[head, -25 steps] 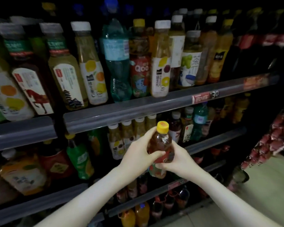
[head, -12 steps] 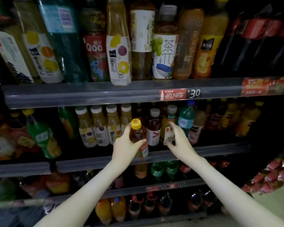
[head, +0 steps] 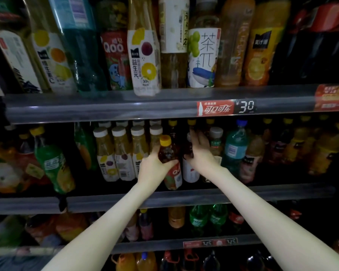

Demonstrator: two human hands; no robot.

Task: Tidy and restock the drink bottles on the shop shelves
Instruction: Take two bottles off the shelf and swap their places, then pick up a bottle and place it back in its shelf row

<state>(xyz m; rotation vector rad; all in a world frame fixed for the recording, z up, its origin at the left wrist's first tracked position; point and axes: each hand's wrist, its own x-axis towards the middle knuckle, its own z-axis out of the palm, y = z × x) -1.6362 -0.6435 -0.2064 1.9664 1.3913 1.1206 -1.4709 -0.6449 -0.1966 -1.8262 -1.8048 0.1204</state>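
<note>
Scanning from the left of the middle shelf (head: 282,189): a green bottle (head: 54,165) leans over, its base right at the front rail. Next along comes a tidy row of white-capped juice bottles (head: 118,153), upright and shoulder to shoulder. Just beside the last of them is the left hand (head: 155,166), fingers wrapped round the belly of the yellow-capped tea bottle (head: 167,153).

That bottle sits in the narrow slot between the juice row and a dark bottle with a white label (head: 190,172). There's very little room either side, the neighbours nearly touching. Overhead there's clear air: the cap sits well below the grey rail of the upper shelf (head: 106,108) and its red price tag (head: 215,108). Down low, the base is right at the front lip of the middle shelf. Whether it stands on the shelf or hangs just above it, I can't tell.

Its long axis runs near upright, cap up, the top tipped slightly left, the red label at the bottom facing out.

On to the right hand (head: 202,153): fingers stretched upward, nearly straight, laid against the dark bottle's far side. The hand hides the contact, so I can't tell whether it grips. Past it, a teal water bottle (head: 235,149) stands close by, and bottles pack the shelf on to the right.
</note>
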